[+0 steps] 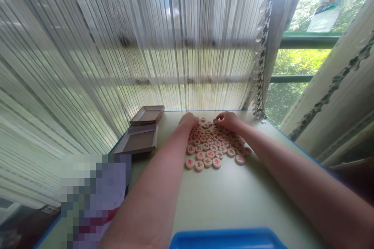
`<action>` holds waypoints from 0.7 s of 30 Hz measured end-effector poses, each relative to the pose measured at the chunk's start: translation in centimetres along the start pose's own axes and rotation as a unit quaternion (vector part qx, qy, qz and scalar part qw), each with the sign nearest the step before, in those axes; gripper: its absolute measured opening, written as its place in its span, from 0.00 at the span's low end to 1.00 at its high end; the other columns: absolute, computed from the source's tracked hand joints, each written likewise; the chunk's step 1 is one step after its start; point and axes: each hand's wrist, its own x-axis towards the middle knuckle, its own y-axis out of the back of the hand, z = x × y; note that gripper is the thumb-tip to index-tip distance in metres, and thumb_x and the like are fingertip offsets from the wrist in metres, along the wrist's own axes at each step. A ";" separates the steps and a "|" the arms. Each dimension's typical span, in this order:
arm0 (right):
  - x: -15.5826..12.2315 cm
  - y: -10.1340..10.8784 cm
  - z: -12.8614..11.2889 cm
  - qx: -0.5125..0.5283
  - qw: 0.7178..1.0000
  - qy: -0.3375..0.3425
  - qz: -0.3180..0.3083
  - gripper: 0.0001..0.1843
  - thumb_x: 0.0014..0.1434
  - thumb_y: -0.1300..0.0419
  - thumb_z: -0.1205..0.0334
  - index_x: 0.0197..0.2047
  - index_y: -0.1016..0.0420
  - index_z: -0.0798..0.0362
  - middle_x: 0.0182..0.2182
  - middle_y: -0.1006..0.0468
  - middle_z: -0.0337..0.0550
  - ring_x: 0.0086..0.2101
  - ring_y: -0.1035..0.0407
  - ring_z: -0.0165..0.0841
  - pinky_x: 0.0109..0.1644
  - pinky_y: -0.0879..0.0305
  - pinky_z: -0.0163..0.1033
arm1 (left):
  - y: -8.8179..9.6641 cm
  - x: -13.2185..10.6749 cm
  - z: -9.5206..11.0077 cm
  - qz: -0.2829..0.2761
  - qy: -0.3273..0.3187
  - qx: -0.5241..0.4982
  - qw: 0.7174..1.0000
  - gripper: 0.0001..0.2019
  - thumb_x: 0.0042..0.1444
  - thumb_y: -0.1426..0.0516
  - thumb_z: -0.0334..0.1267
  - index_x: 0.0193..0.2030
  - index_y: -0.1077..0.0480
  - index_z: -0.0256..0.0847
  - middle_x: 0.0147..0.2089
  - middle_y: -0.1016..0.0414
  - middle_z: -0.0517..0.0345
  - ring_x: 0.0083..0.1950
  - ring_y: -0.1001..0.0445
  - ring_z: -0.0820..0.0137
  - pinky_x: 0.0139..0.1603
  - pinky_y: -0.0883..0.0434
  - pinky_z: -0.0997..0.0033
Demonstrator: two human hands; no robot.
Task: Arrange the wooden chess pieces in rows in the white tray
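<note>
Seemingly arranging pieces (210,154) between left hand (189,119) and right hand (228,120); can't tell either grip; next likely needs light fingertip nudging.

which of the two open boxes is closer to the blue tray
The pale-walled box; the brown-sided box sits behind it, farther from the blue tray.
</note>
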 end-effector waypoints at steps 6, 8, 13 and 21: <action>-0.2 1.1 -0.2 0.040 0.999 -0.001 -0.008 0.12 0.47 0.42 0.62 0.36 0.21 0.49 0.28 0.22 0.38 0.28 0.32 0.30 0.35 0.38 0.34 | -0.2 0.0 0.0 -0.004 0.006 -0.009 1.000 0.13 0.49 0.47 0.38 0.39 0.28 0.37 0.41 0.24 0.47 0.40 0.25 0.64 0.35 0.32 0.72; -0.2 1.4 -0.1 0.054 0.997 -0.031 -0.036 0.14 0.46 0.42 0.66 0.36 0.21 0.49 0.27 0.22 0.38 0.26 0.33 0.29 0.32 0.38 0.33 | -0.1 0.2 0.0 -0.010 0.008 -0.016 1.000 0.13 0.50 0.48 0.39 0.39 0.28 0.37 0.41 0.24 0.46 0.40 0.25 0.64 0.34 0.31 0.72; -0.3 1.3 0.9 0.053 0.997 -0.048 -0.019 0.15 0.44 0.42 0.64 0.38 0.21 0.50 0.33 0.21 0.41 0.31 0.31 0.32 0.32 0.39 0.33 | 0.2 0.7 -0.1 -0.018 0.001 -0.012 1.000 0.13 0.51 0.48 0.38 0.39 0.27 0.36 0.42 0.24 0.46 0.40 0.25 0.64 0.34 0.32 0.73; 0.2 2.3 2.2 0.059 0.992 -0.113 -0.012 0.15 0.48 0.44 0.60 0.39 0.21 0.52 0.30 0.21 0.43 0.29 0.30 0.32 0.33 0.38 0.33 | 0.1 0.4 -0.2 -0.010 -0.007 -0.014 1.000 0.12 0.51 0.48 0.38 0.39 0.27 0.37 0.39 0.23 0.47 0.41 0.25 0.65 0.35 0.31 0.73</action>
